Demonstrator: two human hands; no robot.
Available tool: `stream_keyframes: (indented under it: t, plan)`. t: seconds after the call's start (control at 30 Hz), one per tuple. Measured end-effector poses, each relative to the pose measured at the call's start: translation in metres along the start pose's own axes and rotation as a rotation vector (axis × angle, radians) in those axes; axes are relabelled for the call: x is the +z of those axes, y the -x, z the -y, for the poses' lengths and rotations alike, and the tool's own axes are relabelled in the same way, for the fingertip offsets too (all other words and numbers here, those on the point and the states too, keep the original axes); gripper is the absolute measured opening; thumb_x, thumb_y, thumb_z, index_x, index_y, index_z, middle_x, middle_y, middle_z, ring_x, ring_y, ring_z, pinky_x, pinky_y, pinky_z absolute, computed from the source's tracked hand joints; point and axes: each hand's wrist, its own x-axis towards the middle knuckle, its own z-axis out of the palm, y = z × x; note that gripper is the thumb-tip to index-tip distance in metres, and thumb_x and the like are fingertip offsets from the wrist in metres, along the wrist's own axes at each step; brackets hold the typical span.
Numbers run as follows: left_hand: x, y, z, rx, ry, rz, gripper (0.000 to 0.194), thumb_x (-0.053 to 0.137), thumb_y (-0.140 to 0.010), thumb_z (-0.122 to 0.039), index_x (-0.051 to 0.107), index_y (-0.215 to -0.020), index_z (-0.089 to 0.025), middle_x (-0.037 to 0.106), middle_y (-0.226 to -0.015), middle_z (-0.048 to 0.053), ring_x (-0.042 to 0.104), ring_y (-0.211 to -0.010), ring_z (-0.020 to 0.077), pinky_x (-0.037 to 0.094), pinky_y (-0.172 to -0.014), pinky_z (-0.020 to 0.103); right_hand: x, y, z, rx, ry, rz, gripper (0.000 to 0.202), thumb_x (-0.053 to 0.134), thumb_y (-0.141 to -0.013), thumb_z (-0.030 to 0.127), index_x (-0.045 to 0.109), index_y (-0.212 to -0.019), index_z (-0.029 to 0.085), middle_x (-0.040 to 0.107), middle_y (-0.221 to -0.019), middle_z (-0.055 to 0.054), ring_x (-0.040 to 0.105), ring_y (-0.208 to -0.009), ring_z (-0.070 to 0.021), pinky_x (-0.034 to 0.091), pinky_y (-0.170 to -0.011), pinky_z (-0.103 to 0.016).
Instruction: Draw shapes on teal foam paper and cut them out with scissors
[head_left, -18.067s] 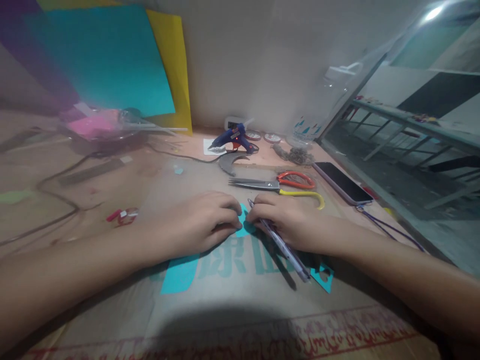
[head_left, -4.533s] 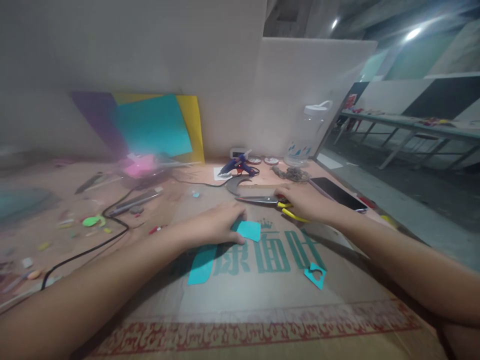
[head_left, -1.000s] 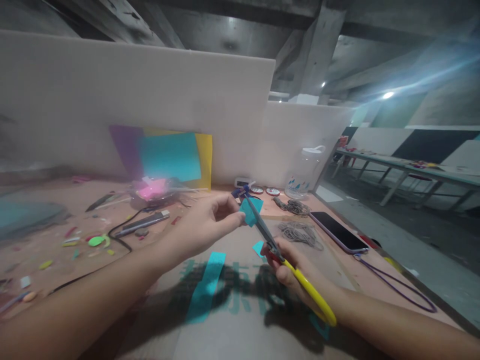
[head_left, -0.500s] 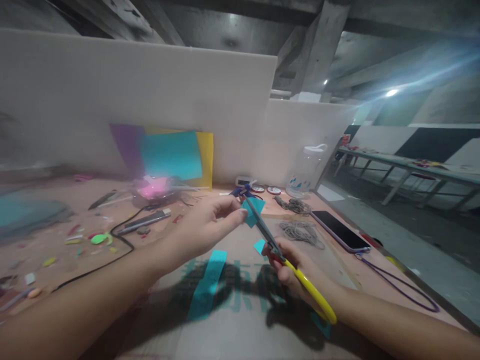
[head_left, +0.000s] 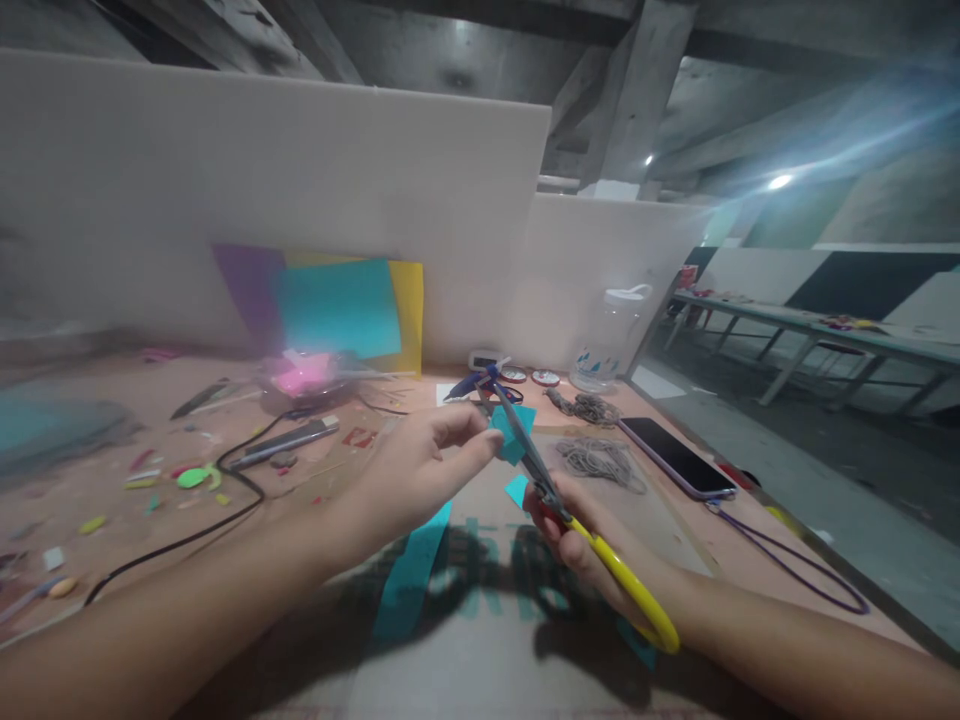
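My left hand point(head_left: 424, 470) pinches a small piece of teal paper point(head_left: 507, 438) between thumb and fingers. In my right hand point(head_left: 581, 530) is a pair of scissors with yellow handles point(head_left: 630, 590). The scissor blades point up and away, slightly parted, and lie across the teal piece. Below the hands, a teal paper strip point(head_left: 409, 590) rests on the printed board point(head_left: 480, 670), partly in shadow. A small teal scrap point(head_left: 517, 490) lies beside the right fingers, and another teal bit shows partly under the right forearm.
A phone point(head_left: 675, 458) with a purple strap lies at the right, beside bundles of grey cord point(head_left: 600, 462). Behind stand a clear bottle point(head_left: 604, 345), a blue glue gun point(head_left: 478, 382) and coloured sheets point(head_left: 341, 308). Clay scraps, a black cable point(head_left: 244, 480) and a cutter spread leftward.
My left hand has shifted slightly right, and the teal piece has turned and sits further across the blades. The view has moved a little.
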Motion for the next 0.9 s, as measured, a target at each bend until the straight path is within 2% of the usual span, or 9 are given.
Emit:
stream_keyframes:
  t: [0.17, 0.37, 0.53, 0.9]
  plan:
    - [0.001, 0.0, -0.003, 0.004, 0.005, 0.004, 0.032, 0.052, -0.095, -0.039, 0.058, -0.073, -0.017, 0.046, -0.067, -0.004, 0.043, -0.064, 0.0123, 0.034, -0.06, 0.025, 0.0, -0.001, 0.0, -0.014, -0.005, -0.005, 0.055, 0.062, -0.085, 0.074, 0.055, -0.108, 0.024, 0.047, -0.085, 0.0, 0.036, -0.065, -0.0114, 0.033, -0.053, -0.022]
    - [0.001, 0.0, -0.002, 0.001, -0.002, -0.001, 0.033, 0.052, -0.095, -0.04, 0.056, -0.07, -0.018, 0.045, -0.067, -0.004, 0.043, -0.065, 0.0123, 0.033, -0.06, 0.025, 0.001, -0.003, 0.014, 0.014, 0.075, -0.027, 0.061, 0.056, -0.083, 0.081, 0.055, -0.103, 0.023, 0.047, -0.085, 0.0, 0.039, -0.07, -0.0138, 0.042, -0.061, -0.025]
    - [0.001, -0.001, 0.0, 0.002, -0.018, 0.0, 0.034, 0.053, -0.095, -0.038, 0.052, -0.067, -0.018, 0.044, -0.066, -0.004, 0.043, -0.064, 0.0117, 0.033, -0.059, 0.024, -0.001, -0.004, 0.011, -0.014, 0.104, -0.012, 0.059, 0.056, -0.085, 0.08, 0.054, -0.103, 0.023, 0.048, -0.085, 0.0, 0.038, -0.071, -0.0141, 0.042, -0.063, -0.025]
    - [0.002, -0.002, -0.005, -0.01, 0.023, 0.008, 0.03, 0.053, -0.094, -0.039, 0.065, -0.075, -0.018, 0.063, -0.073, 0.001, 0.06, -0.073, 0.0154, 0.049, -0.069, 0.026, 0.0, -0.002, 0.01, 0.011, 0.069, -0.05, 0.061, 0.059, -0.082, 0.08, 0.056, -0.103, 0.023, 0.049, -0.086, -0.001, 0.04, -0.071, -0.0141, 0.045, -0.064, -0.027]
